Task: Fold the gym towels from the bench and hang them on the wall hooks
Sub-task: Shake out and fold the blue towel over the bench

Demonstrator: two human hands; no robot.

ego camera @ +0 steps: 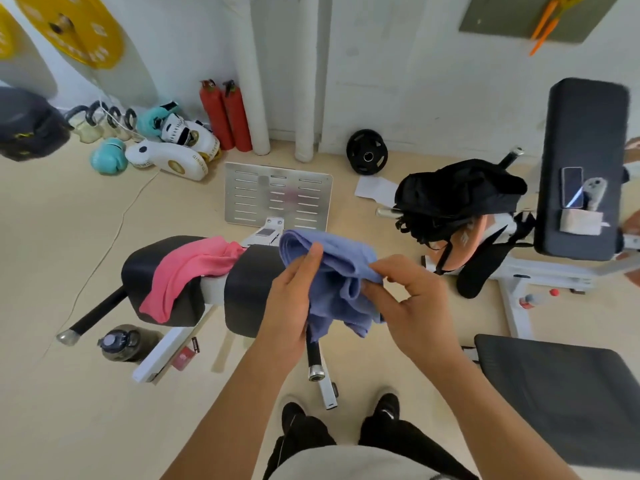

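Underfoot, a beige floor [62,237] fills most of the view, meeting a white wall [398,81] at twelve o'clock. At three o'clock stands a black padded bench [585,133], with a phone [572,191] and a folded cloth [580,221] lying on its pad. A second dark pad [561,393] sits at four o'clock. At nine o'clock from the hands lies the black roller bench [173,268], with a pink towel [187,271] draped over its left roller and hanging down the near side. A black bag [457,199] is slumped at two o'clock, beside the padded bench. A slotted metal plate [277,199] stands at twelve o'clock, just beyond the rollers. Farther off, at eleven o'clock, two red extinguishers [227,116] lean by the wall pipes, with white and teal boxing gloves [173,150] on the floor to their left and a yellow weight plate [72,29] at the upper left. A small black plate [367,152] leans on the wall at one o'clock. A dark bottle [128,342] lies on the floor at eight o'clock.

At centre, held up in the air in front of the right roller, is a bunched blue towel [343,282]. The left hand [294,306] grips its left side, thumb laid over the cloth. The right hand [412,306] pinches a fold at the towel's right edge between thumb and forefinger, the other fingers loosely curled.
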